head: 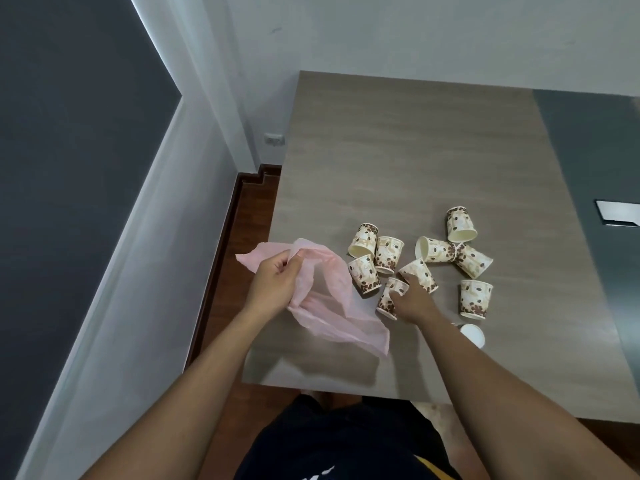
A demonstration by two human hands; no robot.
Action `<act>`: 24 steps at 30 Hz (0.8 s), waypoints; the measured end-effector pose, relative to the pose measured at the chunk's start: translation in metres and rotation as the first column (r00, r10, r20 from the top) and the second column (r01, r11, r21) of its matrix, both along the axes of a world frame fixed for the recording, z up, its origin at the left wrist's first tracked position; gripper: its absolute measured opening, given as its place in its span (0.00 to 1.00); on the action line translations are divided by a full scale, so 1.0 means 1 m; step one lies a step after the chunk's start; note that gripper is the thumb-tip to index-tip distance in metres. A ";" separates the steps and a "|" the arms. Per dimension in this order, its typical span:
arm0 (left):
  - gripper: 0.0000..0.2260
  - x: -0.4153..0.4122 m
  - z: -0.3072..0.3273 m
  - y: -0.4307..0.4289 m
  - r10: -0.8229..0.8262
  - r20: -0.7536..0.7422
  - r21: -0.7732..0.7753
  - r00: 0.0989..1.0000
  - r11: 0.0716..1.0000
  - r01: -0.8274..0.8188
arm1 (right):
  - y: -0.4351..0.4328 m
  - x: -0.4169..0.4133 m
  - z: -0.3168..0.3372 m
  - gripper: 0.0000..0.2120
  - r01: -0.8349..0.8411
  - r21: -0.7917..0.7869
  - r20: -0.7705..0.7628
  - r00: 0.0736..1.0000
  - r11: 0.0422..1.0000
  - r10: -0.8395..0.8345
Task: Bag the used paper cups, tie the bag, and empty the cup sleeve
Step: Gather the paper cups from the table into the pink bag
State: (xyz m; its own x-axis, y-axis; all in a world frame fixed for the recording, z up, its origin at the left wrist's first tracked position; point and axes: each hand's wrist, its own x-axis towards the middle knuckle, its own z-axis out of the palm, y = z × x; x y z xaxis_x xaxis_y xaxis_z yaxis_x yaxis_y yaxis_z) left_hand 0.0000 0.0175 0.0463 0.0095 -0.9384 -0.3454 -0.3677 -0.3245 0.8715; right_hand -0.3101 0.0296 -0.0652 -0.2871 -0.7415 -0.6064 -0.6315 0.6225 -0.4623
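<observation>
table (pixel 398 161): wood-grain | paper cups (pixel 476 297) scattered | pink bag (pixel 332 306)

Both bare forearms reach forward. The left hand (pixel 273 285) is closed in a grip, fingers curled. The right hand (pixel 412 301) stretches out, fingers pinching.

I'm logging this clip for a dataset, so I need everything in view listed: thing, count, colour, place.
Paper cups: nine printed ones visible, cream with brown coffee-bean print, scattered on the table's near middle, some upright or inverted, some on their sides.
White cup or lid: one, white, partly hidden behind the right forearm.
Plastic bag: one, translucent pink, at the table's near-left edge.
Table: one, grey-brown wood grain.
Metal plate: one, silver, at the right edge of the frame.
Wall socket: one, white, low on the far wall.
Left hand: holding the bag's rim.
Right hand: fingers on a tipped cup.
</observation>
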 end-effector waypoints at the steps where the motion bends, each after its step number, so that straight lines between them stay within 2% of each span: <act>1: 0.28 0.001 0.001 0.004 -0.018 0.006 0.006 1.000 1.000 0.018 | 0.002 -0.003 -0.006 0.33 -0.026 -0.006 -0.017 1.000 1.000 0.026; 3: 0.24 0.003 0.001 0.011 -0.041 0.006 0.019 0.999 0.999 0.041 | 0.002 -0.005 -0.010 0.34 -0.041 0.013 -0.035 0.998 0.999 0.042; 8: 0.17 0.010 -0.002 0.016 -0.012 -0.008 0.019 1.000 1.000 0.012 | -0.002 0.000 -0.021 0.28 -0.072 0.076 -0.087 0.993 0.994 0.079; 10: 0.15 0.011 -0.002 0.016 0.022 -0.011 0.034 1.000 0.999 -0.022 | -0.003 0.001 -0.022 0.22 -0.080 0.063 -0.083 0.993 0.995 0.085; 12: 0.14 0.011 -0.004 0.015 0.056 -0.017 0.044 0.998 0.997 -0.056 | -0.002 0.002 -0.019 0.12 -0.083 0.046 -0.068 0.994 0.995 0.086; 15: 0.17 0.009 -0.003 0.011 0.076 -0.005 0.040 0.997 0.996 -0.076 | 0.000 -0.001 0.004 0.21 -0.054 -0.037 -0.024 0.998 0.998 0.053; 17: 0.18 0.007 -0.002 0.008 0.089 -0.020 0.045 0.996 0.995 -0.088 | 0.000 -0.004 0.030 0.26 0.032 -0.135 0.054 0.998 0.990 -0.025; 19: 0.17 0.004 -0.001 0.003 0.095 -0.038 0.049 0.995 0.995 -0.093 | -0.001 -0.005 0.064 0.30 0.147 -0.200 0.269 0.959 0.969 -0.091; 20: 0.16 0.002 -0.001 0.001 0.087 -0.041 0.048 0.995 0.995 -0.085 | -0.001 -0.003 0.082 0.30 0.158 -0.205 0.390 0.918 0.966 -0.068; 22: 0.18 -0.004 0.002 -0.002 0.069 -0.057 0.031 0.996 0.997 -0.067 | 0.001 0.003 0.113 0.25 0.073 -0.231 0.536 0.842 0.970 0.064; 24: 0.20 -0.010 0.005 -0.006 0.058 -0.075 0.020 0.995 0.998 -0.057 | 0.004 0.016 0.136 0.19 -0.079 -0.284 0.537 0.812 0.955 0.227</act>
State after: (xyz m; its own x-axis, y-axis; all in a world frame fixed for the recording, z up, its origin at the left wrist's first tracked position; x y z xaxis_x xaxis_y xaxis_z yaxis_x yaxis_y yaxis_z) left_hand -0.0103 0.0117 0.0518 0.0365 -0.9306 -0.3642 -0.2813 -0.3593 0.8898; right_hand -0.2946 0.0335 0.0706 0.1761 -0.8880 -0.4249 -0.2953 0.3641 -0.8833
